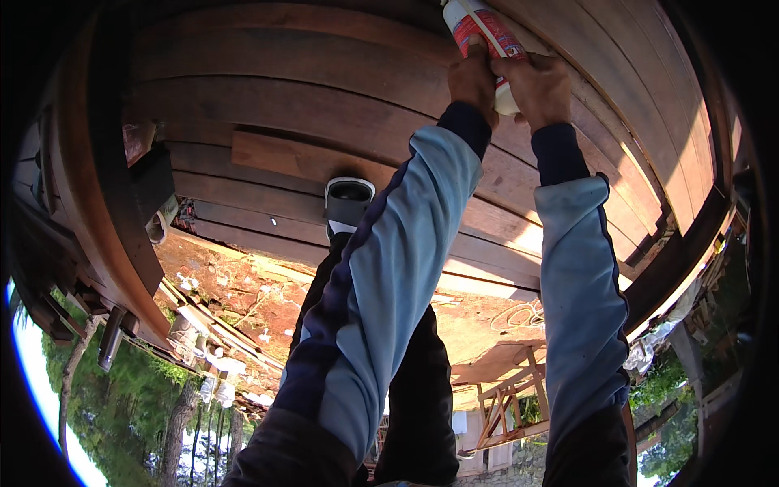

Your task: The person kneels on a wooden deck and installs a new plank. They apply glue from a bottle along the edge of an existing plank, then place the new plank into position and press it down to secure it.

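A white bottle with a red label (479, 24) is held at the top of the head view, over a floor of dark wooden planks (308, 114). My left hand (475, 85) is closed around the bottle with the thumb along its side. My right hand (542, 93) grips the same bottle from the right, close beside my left. The bottle's lower part is partly hidden by my fingers.
My foot in a dark, white-rimmed shoe (349, 195) is on the planks. A curved wooden beam (97, 211) runs down the left. Below the planks' edge lie reddish ground with scraps (235, 300), a wooden frame (503, 406) and trees (89, 390).
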Available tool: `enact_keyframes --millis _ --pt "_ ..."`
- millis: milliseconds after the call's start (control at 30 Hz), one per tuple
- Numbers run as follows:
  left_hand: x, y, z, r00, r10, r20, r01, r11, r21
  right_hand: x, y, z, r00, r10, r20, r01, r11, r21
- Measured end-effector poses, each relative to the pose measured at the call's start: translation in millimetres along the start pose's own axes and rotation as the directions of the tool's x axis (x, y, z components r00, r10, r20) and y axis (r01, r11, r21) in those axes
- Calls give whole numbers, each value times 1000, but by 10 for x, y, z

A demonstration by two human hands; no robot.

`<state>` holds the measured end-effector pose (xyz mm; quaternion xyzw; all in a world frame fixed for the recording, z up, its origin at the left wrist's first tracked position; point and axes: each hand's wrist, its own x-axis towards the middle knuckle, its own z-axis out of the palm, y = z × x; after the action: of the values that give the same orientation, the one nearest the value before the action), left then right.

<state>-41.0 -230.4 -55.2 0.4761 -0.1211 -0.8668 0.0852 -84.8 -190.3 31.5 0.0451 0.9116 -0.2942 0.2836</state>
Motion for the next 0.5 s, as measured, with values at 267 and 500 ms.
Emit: enact_keyframes --millis 267,500 --pt "-196 41 101 997 -50 -55 47 998 -51 -118 -230 -140 995 80 61 -75 994 -83" --pt "-187 47 -73 999 -51 -3 49 940 338 -190 106 -57 970 217 108 -236 945 226"
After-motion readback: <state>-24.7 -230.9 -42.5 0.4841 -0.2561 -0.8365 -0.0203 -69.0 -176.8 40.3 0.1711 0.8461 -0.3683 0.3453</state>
